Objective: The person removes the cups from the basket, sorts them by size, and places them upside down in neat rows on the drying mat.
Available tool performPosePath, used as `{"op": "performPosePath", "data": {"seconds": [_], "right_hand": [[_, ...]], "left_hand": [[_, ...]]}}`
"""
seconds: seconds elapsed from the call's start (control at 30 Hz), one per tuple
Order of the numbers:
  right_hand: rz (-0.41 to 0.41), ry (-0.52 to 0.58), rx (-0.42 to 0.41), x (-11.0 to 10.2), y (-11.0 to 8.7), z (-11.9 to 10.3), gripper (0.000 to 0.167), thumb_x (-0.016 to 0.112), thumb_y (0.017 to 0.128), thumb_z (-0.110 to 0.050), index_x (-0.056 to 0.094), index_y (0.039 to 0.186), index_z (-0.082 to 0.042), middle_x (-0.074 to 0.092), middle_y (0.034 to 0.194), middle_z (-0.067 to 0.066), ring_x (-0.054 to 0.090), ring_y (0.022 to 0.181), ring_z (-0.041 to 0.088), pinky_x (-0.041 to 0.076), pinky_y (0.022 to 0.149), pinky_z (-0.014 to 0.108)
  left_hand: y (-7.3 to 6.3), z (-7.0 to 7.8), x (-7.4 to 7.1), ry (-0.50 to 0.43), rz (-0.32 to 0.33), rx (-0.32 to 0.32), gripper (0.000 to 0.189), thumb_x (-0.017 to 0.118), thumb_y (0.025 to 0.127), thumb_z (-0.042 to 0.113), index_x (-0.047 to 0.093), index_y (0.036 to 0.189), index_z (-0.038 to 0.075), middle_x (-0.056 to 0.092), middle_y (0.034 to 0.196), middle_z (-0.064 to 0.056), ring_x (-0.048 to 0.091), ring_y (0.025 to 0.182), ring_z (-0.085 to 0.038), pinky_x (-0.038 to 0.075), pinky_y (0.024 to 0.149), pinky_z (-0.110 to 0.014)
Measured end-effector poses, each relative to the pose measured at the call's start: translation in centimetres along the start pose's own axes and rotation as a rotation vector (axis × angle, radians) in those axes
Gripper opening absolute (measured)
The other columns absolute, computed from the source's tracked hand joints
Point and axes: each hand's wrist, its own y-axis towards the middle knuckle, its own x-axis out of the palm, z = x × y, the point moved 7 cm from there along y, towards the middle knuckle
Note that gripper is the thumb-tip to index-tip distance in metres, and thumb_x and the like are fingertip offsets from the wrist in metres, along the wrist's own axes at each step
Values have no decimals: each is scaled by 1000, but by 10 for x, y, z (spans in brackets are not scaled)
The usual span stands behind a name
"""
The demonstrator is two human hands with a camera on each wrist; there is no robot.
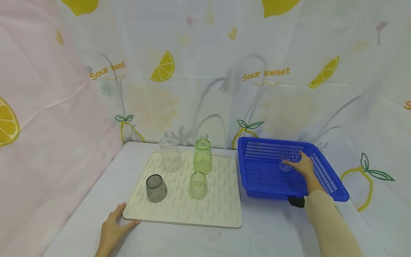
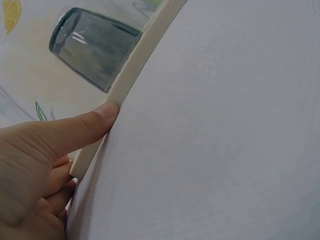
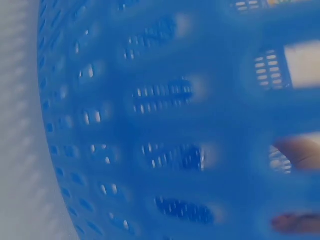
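Note:
My left hand (image 1: 111, 228) holds the near-left corner of a cream drying mat (image 1: 179, 218), thumb along the front edge and fingers at the left side. On that mat, a grey glass (image 1: 156, 189) stands closest to this hand; the left wrist view shows the same grey glass (image 2: 95, 47) just beyond the thumb (image 2: 85, 131). Inside a blue basket (image 1: 266, 194), my right hand (image 1: 303, 166) grips a clear glass (image 1: 285, 166), thumb and fingers spread around it. The right wrist view is mostly the basket's slotted wall (image 3: 230, 120), with parts of fingers showing through the slots.
Behind the grey glass are a tall clear glass (image 1: 172, 157) and a tall green glass (image 1: 203, 159). A short light green glass (image 1: 198, 187) stands near the mat's middle. A lemon-printed cloth (image 1: 205, 100) hangs behind the white table (image 1: 257, 235).

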Motion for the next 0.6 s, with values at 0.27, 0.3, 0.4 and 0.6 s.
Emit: {"op": "performPosePath", "data": {"seconds": [0.27,0.3,0.4,0.6], "right_hand": [[-68,-50,29,6,7,8,98,62,87,-35,1,140,21,8,142,45,9,131,60,18,108,66],[-74,-48,33,6,7,8,98,62,88,-35,1,139,21,7,142,45,9,131,60,18,108,66],[-90,-37,51,7,9,9,100,62,88,-36,-2,140,20,5,142,46,7,131,60,18,107,67],[-114,0,62,15,21,18,115,64,82,-53,-7,142,15,6,143,45,10,131,60,20,106,67]], "left_hand": [[1,-1,2,5,-23,-17,88,81,71,26,35,134,-14,26,140,-38,19,125,-64,19,104,-69],[1,-1,2,5,-33,-23,88,81,71,26,35,135,-14,25,141,-37,18,125,-64,18,105,-69],[2,-2,3,7,-54,-37,89,81,72,28,34,136,-14,24,142,-37,17,126,-64,17,105,-68],[3,-4,3,2,-64,-43,92,81,72,28,31,137,-14,23,142,-37,16,127,-63,17,106,-68]]}}
